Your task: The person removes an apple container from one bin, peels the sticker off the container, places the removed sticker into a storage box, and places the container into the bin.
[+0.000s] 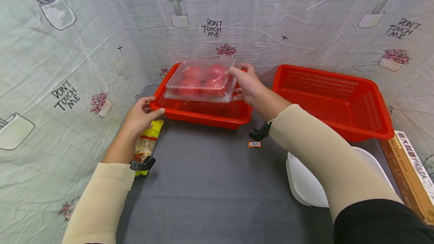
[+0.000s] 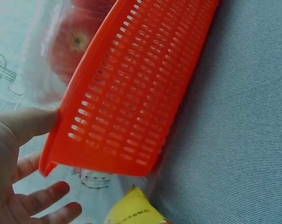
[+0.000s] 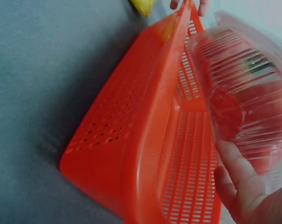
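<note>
My right hand (image 1: pixel 249 86) grips the right end of a clear plastic clamshell box (image 1: pixel 200 97) holding several red tomatoes (image 1: pixel 193 72), thumb on top and fingers below. The box is tilted over the left red basket (image 1: pixel 207 119). In the right wrist view, the basket's slotted floor (image 3: pixel 189 172) shows beneath the box (image 3: pixel 243 93). At the basket's left corner, my left hand (image 1: pixel 139 118) pinches the rim. The left wrist view has the thumb (image 2: pixel 36 122) against the basket's rim, with other fingers spread below the corner.
Right of my right arm stands a second red basket (image 1: pixel 325 101). A white tub (image 1: pixel 305 183) is partly under that arm, beside a long pasta box (image 1: pixel 408 172). A small orange wrapped candy (image 1: pixel 254 144) lies on the grey table. A yellow snack bag (image 1: pixel 145 144) lies by my left wrist.
</note>
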A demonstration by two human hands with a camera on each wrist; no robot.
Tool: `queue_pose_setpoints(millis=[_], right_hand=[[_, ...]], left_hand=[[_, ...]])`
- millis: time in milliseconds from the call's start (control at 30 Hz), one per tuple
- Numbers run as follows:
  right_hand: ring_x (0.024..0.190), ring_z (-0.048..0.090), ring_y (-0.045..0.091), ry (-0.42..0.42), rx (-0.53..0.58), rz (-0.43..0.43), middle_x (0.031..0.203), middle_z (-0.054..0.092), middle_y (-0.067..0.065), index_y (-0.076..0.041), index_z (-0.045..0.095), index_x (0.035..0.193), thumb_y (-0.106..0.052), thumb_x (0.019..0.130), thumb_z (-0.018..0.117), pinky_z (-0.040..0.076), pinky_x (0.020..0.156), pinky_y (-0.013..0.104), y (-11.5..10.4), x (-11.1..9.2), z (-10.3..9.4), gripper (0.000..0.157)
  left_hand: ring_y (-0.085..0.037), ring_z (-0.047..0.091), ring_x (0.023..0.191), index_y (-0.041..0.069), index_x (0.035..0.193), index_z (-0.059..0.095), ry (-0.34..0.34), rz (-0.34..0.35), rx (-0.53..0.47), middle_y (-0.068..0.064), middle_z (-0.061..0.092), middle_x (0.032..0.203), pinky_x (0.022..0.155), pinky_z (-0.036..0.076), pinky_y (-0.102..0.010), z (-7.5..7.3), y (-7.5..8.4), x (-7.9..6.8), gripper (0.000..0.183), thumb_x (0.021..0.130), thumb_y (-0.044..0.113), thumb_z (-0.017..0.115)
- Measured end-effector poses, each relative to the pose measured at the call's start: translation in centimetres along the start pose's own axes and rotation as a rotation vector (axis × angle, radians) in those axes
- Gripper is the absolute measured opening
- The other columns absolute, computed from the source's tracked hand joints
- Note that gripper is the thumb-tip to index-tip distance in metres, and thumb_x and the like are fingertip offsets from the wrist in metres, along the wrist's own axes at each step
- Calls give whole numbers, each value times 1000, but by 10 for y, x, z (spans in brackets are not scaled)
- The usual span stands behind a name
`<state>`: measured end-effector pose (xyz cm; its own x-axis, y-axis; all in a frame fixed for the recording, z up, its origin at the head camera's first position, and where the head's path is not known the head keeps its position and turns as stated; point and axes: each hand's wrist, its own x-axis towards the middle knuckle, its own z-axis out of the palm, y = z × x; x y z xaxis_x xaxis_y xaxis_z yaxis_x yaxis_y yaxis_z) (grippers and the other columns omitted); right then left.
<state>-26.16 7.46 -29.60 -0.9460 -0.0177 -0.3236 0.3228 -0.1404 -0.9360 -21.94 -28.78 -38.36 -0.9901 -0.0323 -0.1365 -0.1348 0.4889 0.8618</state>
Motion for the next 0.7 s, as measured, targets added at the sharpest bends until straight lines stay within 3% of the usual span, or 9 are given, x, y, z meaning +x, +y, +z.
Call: queue_pose_setpoints(millis=[267,700], right_hand=[[124,56,55,18,-9,55,161,31,10,-30,21,160,-27,91,75,54,93,73,-3,20,12,87],[130,54,58,9,-29,162,160,34,13,-30,22,157,-29,90,80,52,96,73,7,39,22,89]], left_hand=[[-39,48,131,16,165,38,-17,-2,-4,-19,44,159,83,58,-43,-2,0,1,79,100,40,77],[-40,48,134,15,164,37,-31,-3,13,-18,44,160,92,57,-48,-4,4,-1,79,100,38,77]])
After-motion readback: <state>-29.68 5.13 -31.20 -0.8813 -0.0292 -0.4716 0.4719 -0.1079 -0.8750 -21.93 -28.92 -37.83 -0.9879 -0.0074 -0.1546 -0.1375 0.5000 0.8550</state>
